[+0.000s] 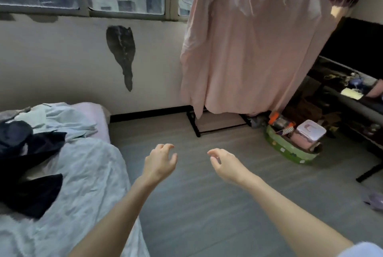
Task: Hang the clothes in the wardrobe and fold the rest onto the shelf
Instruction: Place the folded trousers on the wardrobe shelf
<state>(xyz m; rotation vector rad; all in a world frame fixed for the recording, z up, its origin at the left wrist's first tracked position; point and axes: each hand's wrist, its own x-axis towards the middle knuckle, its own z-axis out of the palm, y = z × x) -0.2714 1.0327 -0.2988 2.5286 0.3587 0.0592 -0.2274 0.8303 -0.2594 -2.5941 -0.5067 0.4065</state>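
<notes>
Both hands, left hand (160, 160) and right hand (224, 163), hang over the floor with loosely curled fingers, holding nothing. Dark clothes (31, 146) lie on the bed (87, 173) at left; reaching there first, then carrying one garment to the pink-curtained wardrobe (255, 49), seems wisest

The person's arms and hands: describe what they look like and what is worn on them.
Both forearms are bare from wrist to past the elbow. The left hand and right hand wear no gloves, and no rings, watch or bracelets can be seen. A pale, light-coloured sleeve edge shows at the right upper arm, at the frame's bottom corner. No sleeve is in view on the left arm.
</notes>
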